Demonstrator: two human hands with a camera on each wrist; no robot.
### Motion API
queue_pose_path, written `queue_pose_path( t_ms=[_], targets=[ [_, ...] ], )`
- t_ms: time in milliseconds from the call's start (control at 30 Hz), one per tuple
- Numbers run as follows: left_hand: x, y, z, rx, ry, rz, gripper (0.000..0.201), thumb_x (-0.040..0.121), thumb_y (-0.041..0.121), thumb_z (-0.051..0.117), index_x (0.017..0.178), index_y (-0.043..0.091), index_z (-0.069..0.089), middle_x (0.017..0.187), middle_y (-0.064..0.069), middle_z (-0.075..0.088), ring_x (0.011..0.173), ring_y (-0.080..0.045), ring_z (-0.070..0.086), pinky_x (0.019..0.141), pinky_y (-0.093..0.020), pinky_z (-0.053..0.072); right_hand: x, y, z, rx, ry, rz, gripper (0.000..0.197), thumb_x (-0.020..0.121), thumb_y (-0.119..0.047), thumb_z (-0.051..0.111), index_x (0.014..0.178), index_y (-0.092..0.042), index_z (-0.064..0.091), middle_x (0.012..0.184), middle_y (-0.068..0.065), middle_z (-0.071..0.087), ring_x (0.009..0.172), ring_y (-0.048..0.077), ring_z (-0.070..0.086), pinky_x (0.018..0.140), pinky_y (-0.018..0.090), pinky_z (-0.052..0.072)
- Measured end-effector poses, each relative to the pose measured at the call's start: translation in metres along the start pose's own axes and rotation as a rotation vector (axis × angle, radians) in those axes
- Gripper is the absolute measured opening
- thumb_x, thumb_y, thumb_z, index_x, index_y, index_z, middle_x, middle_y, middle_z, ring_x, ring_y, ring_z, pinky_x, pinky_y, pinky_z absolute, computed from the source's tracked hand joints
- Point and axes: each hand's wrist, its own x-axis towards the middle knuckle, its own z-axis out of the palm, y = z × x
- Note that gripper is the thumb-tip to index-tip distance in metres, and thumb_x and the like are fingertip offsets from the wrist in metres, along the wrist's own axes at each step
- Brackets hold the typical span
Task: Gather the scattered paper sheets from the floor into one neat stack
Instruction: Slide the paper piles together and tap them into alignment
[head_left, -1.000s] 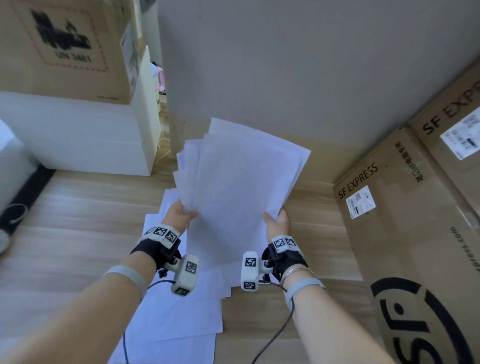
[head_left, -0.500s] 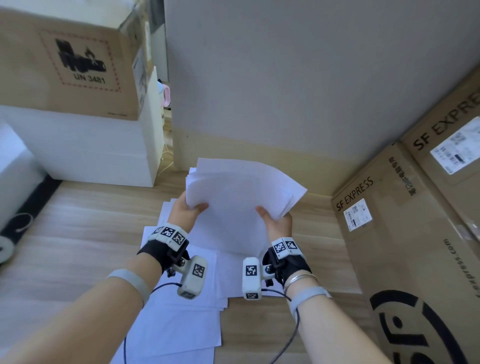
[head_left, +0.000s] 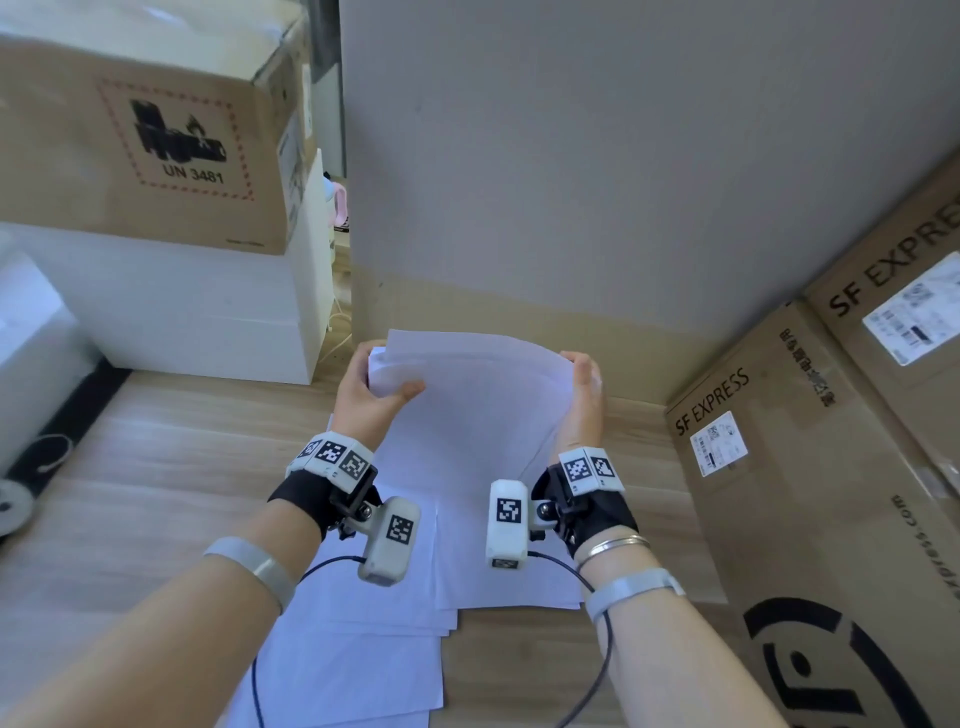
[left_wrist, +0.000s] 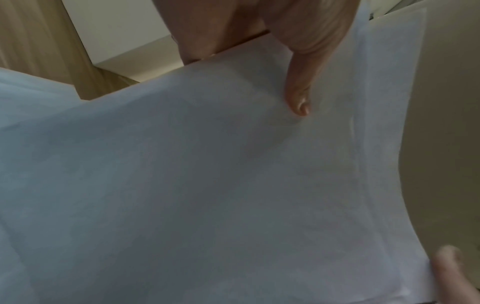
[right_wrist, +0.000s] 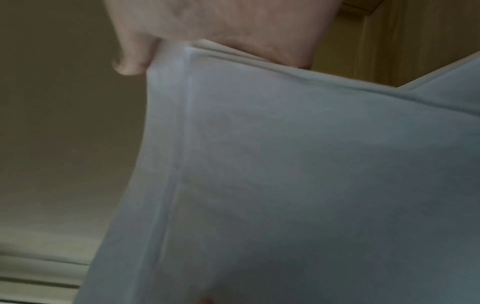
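While both hands' grip clamps its side edges, left hand (head_left: 370, 395), right hand (head_left: 586, 396), paper stack (head_left: 470, 410) upright, long axis vertical.

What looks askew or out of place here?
The held bundle of sheets is uneven: edges stagger at the left hand, and it bows between that and the right hand. More loose sheets lie fanned and overlapping on the floor. No damage visible.
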Motion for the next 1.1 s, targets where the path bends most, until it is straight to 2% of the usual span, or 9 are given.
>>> queue_pose_path(
  t_ms=[67,200,367,433,533,700,833,1000,1100],
  targets=[
    [0.0,-0.001,-0.001,-0.001,0.001,-0.012,0.041,0.076,0.007,0.071,0.083,0.041,0.049,0.087,0.011,0.06,0.083,-0.011,0.058,0.081,-0.026,0.047,0.004,-0.003,0.002,-0.034,0.055,0.005,0.026,0.069,-0.057,0.054,0.07,-0.031,0.057,0.09,-0.001,0.06,0.087,0.017,0.054,0.083,0.035,0.043],
    [-0.002,0.001,-0.002,0.004,0.003,-0.008,0.042,0.065,0.017,0.074,0.084,0.044,0.048,0.087,0.014,0.057,0.083,-0.008,0.056,0.074,-0.021,0.047,0.009,-0.002,0.002,-0.06,0.108,-0.017,0.018,0.083,-0.009,0.052,0.074,-0.025,0.052,0.063,-0.006,0.063,0.067,0.014,0.053,0.07,0.028,0.04],
    [0.0,0.004,-0.002,0.017,0.018,-0.017,0.04,0.067,0.015,0.074,0.082,0.043,0.05,0.085,0.015,0.055,0.08,-0.007,0.055,0.072,-0.02,0.045,0.003,0.003,-0.004,-0.169,-0.118,-0.042,0.03,0.087,-0.018,0.06,0.112,-0.026,0.047,0.1,-0.017,0.052,0.086,-0.01,0.049,0.069,0.0,0.04],
    [0.002,0.001,-0.003,0.057,0.012,-0.073,0.035,0.065,0.018,0.073,0.08,0.042,0.052,0.083,0.015,0.058,0.082,-0.013,0.056,0.078,-0.027,0.046,0.0,0.011,-0.008,-0.264,-0.169,0.051,0.042,0.081,-0.013,0.068,0.117,-0.025,0.049,0.114,-0.01,0.053,0.103,0.002,0.05,0.08,0.008,0.042],
    [0.003,-0.007,-0.004,0.118,0.017,-0.184,0.023,0.071,0.013,0.073,0.077,0.03,0.058,0.077,0.008,0.061,0.082,-0.021,0.059,0.081,-0.037,0.048,-0.013,0.022,-0.01,-0.432,-0.175,0.285,0.028,0.074,-0.012,0.076,0.096,-0.014,0.059,0.097,0.007,0.062,0.09,0.019,0.057,0.075,0.027,0.042],
    [-0.002,0.001,-0.004,0.019,0.02,-0.125,0.026,0.076,0.0,0.07,0.072,0.025,0.061,0.076,0.004,0.063,0.065,-0.004,0.062,0.07,-0.025,0.048,-0.012,0.017,-0.016,-0.346,-0.129,0.229,0.019,0.079,-0.011,0.071,0.069,-0.02,0.058,0.073,-0.006,0.061,0.071,0.016,0.058,0.06,0.02,0.047],
    [-0.005,0.001,-0.012,-0.049,-0.042,-0.083,0.039,0.061,0.018,0.075,0.089,0.037,0.057,0.088,0.011,0.062,0.072,0.01,0.061,0.068,-0.008,0.049,-0.018,0.024,-0.018,-0.349,-0.206,0.242,0.031,0.072,-0.003,0.077,0.072,-0.027,0.056,0.077,-0.01,0.06,0.071,0.004,0.057,0.069,0.027,0.047],
    [-0.005,0.004,-0.012,-0.157,0.04,-0.071,0.026,0.06,0.056,0.055,0.078,0.038,0.053,0.074,0.012,0.051,0.068,0.0,0.052,0.068,-0.015,0.04,-0.023,0.039,-0.017,-0.326,-0.199,0.27,0.031,0.072,-0.003,0.077,0.069,-0.026,0.056,0.074,-0.01,0.06,0.069,0.002,0.056,0.077,0.028,0.043],
    [0.002,0.009,-0.005,-0.181,0.098,-0.112,0.051,0.074,0.054,0.055,0.112,0.02,0.06,0.114,0.001,0.062,0.108,-0.014,0.056,0.098,-0.031,0.04,-0.022,0.04,-0.014,-0.333,-0.213,0.282,0.03,0.072,-0.005,0.077,0.07,-0.026,0.056,0.075,-0.008,0.06,0.07,0.005,0.057,0.076,0.03,0.044]
  ],
)
